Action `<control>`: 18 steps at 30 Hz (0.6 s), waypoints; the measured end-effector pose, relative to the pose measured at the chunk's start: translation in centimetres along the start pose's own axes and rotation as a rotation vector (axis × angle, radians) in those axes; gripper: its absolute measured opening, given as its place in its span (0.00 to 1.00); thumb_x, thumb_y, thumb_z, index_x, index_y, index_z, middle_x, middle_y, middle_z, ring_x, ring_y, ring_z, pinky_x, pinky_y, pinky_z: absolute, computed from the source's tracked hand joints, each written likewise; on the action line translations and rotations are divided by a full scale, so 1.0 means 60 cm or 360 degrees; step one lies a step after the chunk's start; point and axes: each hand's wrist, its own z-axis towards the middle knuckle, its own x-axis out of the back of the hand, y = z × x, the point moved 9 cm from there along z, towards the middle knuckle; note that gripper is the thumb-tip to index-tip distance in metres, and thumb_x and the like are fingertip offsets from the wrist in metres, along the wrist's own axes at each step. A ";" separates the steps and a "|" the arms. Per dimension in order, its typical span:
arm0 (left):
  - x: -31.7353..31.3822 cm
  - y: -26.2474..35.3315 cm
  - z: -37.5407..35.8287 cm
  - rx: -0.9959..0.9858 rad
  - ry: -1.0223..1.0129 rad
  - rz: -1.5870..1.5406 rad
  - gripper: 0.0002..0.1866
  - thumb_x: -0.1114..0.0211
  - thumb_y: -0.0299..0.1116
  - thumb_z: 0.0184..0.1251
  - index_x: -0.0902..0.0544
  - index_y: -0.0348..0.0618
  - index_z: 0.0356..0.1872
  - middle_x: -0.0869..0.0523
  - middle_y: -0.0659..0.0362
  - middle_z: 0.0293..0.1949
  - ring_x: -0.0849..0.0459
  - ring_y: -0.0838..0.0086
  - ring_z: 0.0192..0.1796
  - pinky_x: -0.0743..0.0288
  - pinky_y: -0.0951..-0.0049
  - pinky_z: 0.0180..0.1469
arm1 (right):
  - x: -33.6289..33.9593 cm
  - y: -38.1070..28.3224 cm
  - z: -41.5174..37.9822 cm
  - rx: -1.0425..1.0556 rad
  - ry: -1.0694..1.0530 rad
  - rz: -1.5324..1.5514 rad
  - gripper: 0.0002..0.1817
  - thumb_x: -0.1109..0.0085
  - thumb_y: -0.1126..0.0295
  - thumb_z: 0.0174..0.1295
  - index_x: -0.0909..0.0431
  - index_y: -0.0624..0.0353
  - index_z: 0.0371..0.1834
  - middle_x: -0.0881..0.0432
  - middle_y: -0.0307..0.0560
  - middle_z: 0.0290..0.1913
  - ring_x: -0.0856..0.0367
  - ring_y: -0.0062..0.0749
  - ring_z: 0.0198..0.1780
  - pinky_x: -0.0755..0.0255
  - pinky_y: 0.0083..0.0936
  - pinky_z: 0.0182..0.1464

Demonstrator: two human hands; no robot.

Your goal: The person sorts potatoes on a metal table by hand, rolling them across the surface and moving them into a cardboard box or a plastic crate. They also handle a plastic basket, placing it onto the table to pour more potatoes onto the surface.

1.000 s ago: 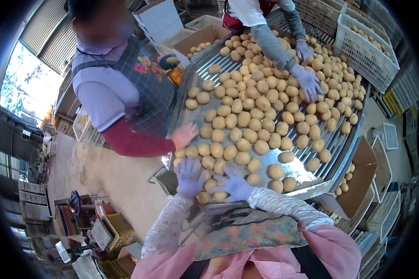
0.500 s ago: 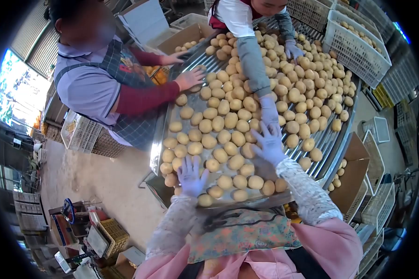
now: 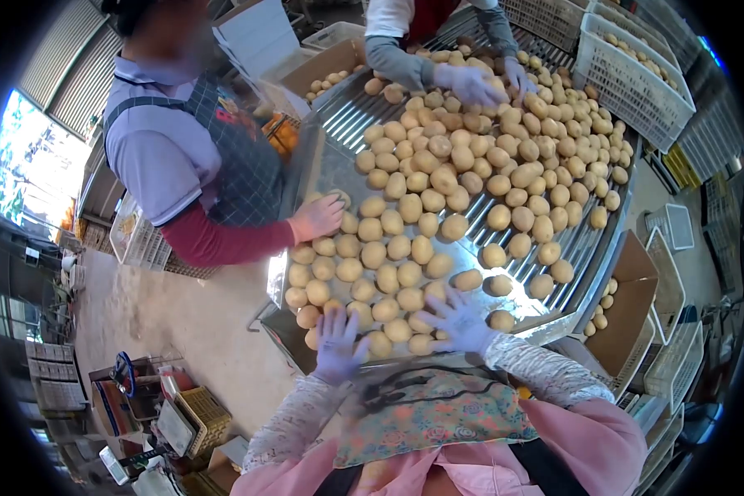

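Observation:
Round yellow-brown fruits or tubers (image 3: 398, 247) lie in a loose layer on a metal sorting table (image 3: 332, 165). My left hand (image 3: 337, 343), in a pale purple glove, rests at the near left edge with fingers spread against the closest pieces. To its right, my right hand (image 3: 460, 324), gloved alike, is spread flat over the near pieces, fingers pointing up and left. Neither hand has closed round a piece. A denser heap (image 3: 546, 149) covers the rollers at the far right.
At the left stands a person in a checked apron (image 3: 244, 178), a bare hand (image 3: 318, 218) on the table. Another person's gloved hands (image 3: 471, 85) touch the far heap. A white crate (image 3: 632, 87) stands far right, an open cardboard box (image 3: 628, 306) at the right.
My right hand has moved down and left, closer to my left hand. The far person's arm has drawn back to the heap. The left person's hand has come nearer; pieces have shifted toward me.

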 end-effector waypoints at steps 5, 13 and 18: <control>-0.047 -0.039 0.106 0.0139 0.0371 0.0213 0.33 0.35 0.50 0.68 0.25 0.44 0.70 0.25 0.44 0.69 0.30 0.41 0.71 0.43 0.36 0.73 | -0.043 -0.083 0.080 0.0243 0.0214 0.0003 0.29 0.40 0.37 0.61 0.20 0.32 0.63 0.31 0.42 0.76 0.39 0.53 0.77 0.47 0.62 0.76; -0.061 0.144 0.046 -0.0412 0.0190 -0.0143 0.38 0.32 0.59 0.64 0.23 0.48 0.71 0.22 0.48 0.69 0.30 0.41 0.73 0.42 0.35 0.74 | 0.124 0.120 0.211 -0.0233 0.0597 0.0196 0.12 0.40 0.64 0.65 0.17 0.43 0.52 0.16 0.46 0.45 0.16 0.45 0.45 0.25 0.44 0.43; -0.017 0.046 0.008 -0.0191 -0.0113 -0.0064 0.42 0.30 0.61 0.59 0.24 0.51 0.72 0.23 0.52 0.70 0.30 0.42 0.73 0.42 0.36 0.74 | 0.017 0.224 0.258 -0.0575 -0.0276 -0.0447 0.16 0.38 0.63 0.64 0.16 0.39 0.56 0.21 0.48 0.50 0.17 0.41 0.56 0.28 0.46 0.54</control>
